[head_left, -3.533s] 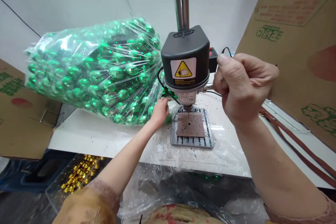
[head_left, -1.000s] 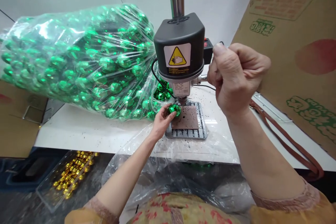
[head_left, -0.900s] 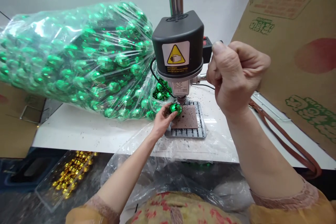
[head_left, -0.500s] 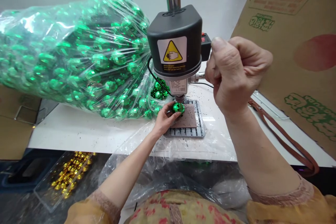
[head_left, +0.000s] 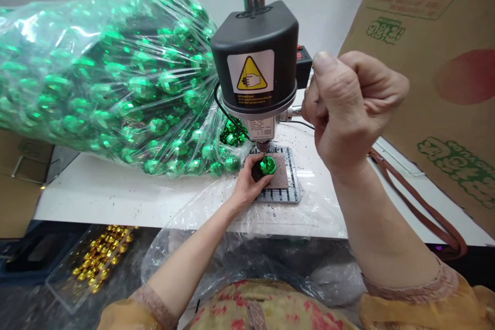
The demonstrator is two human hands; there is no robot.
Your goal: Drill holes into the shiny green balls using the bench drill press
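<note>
My left hand [head_left: 247, 181] curls thumb and fingers around the left side of a green faceted ball [head_left: 267, 165]. The ball rests on a brown board [head_left: 281, 178] lying on the slotted metal base [head_left: 293, 193] of a small bench drill press [head_left: 255, 56]. The press's thin bit comes down at the top of the ball; whether it has entered cannot be made out. Raised at the right, my right hand [head_left: 346, 108] is closed in a fist round the end of the press's lever [head_left: 296, 111]; the grip itself is hidden inside the fingers.
A clear plastic bag [head_left: 116, 82] full of green faceted balls lies to the left. At the right stands a cardboard box [head_left: 436, 62], with a brown strap [head_left: 421, 206] before it. Dark shavings dot the white table [head_left: 96, 191]. Gold balls [head_left: 102, 258] fill a clear bin below.
My left hand has shifted slightly right and lower with the green ball, which now sits under the bit. My right fist stays on the lever, nearly unmoved. The view has shifted a little.
</note>
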